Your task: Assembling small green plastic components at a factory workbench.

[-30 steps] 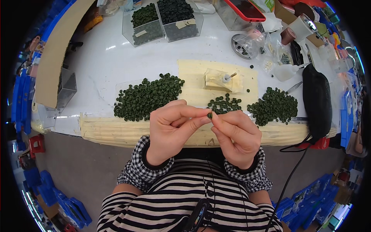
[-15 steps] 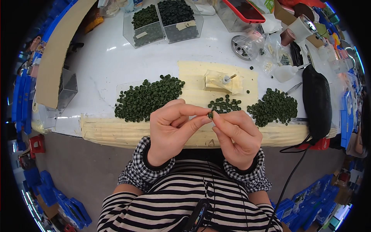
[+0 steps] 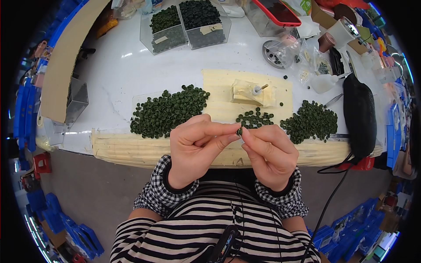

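From where I stand, a small, round, dark green piece [image 3: 239, 131] sits between the person's fingertips, pinched by the left hand's [image 3: 193, 147] thumb and forefinger. The right hand's [image 3: 272, 153] fingers are drawn in narrow against its other side; whether they grip it too, I cannot tell. Similar cup-like discs, matte and rimmed, form a broad left heap [image 3: 169, 111], a loose cluster [image 3: 254, 118] just beyond the hands, and a right heap [image 3: 310, 122]. A tape-wrapped block [image 3: 250, 93] with a slim peg stands behind the cluster. The white table [image 3: 127, 74] is smooth, its front edge padded with creased, cream-coloured tape [image 3: 131, 149]. Clear bins [image 3: 169, 40] stand at the back; grey floor [image 3: 87, 175] spreads below, blue crates [image 3: 346, 228] beyond.
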Motion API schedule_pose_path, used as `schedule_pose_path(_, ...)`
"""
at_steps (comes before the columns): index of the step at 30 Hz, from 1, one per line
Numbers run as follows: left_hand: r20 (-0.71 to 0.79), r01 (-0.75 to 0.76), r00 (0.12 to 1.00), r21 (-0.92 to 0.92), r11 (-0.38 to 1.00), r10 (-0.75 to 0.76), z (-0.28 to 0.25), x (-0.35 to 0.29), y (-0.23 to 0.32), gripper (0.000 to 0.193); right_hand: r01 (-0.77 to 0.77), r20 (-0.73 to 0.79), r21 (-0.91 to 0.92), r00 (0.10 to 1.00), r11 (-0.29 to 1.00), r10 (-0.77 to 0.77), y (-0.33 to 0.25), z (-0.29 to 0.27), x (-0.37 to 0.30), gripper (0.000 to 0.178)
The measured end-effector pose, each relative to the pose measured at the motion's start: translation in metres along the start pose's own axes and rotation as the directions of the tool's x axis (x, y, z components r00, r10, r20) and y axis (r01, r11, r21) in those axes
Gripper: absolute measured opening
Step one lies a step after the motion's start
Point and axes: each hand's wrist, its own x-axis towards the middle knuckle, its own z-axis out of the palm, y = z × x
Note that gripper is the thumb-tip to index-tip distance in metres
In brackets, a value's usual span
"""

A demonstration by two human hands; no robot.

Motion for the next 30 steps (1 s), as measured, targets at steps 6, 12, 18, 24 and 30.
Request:
schedule_pose_path(6, 0.004, -0.089, 0.996, -0.009, 0.996, 0.089, 0.0015, 0.0004, -0.0034, 0.025, 0.058, 0.031, 0.004, 0.998, 0.998, -0.058, 0.0038, -0.0037, 0.0021, 0.037)
schedule_pose_path(12, 0.032, -0.087, 0.996, 0.002, 0.996, 0.087, 0.0006, 0.0008, -0.0031, 0.024, 0.08, 0.058, -0.004, 0.995, 0.997, -0.08, 0.0058, -0.007, 0.0027, 0.038)
schedule_pose_path(18, 0.034, -0.061, 0.998, -0.009, 0.998, 0.062, 0.0011, 0.0, -0.0034, 0.024, 0.094, 0.072, -0.021, 0.993, 0.995, -0.093, 0.0058, -0.0088, 0.0037, 0.037)
schedule_pose_path(24, 0.031, -0.064, 0.997, -0.012, 0.998, 0.064, 0.0017, 0.0002, -0.0036, 0.023, 0.096, 0.073, -0.031, 0.993, 0.995, -0.094, 0.0074, -0.0092, 0.0027, 0.038)
schedule_pose_path(30, -0.006, 0.021, 1.0, -0.044, 0.999, -0.021, 0.0028, 0.0008, -0.0014, 0.023, 0.082, 0.048, -0.05, 0.996, 0.995, -0.08, 0.0056, -0.0083, 0.0043, 0.035)
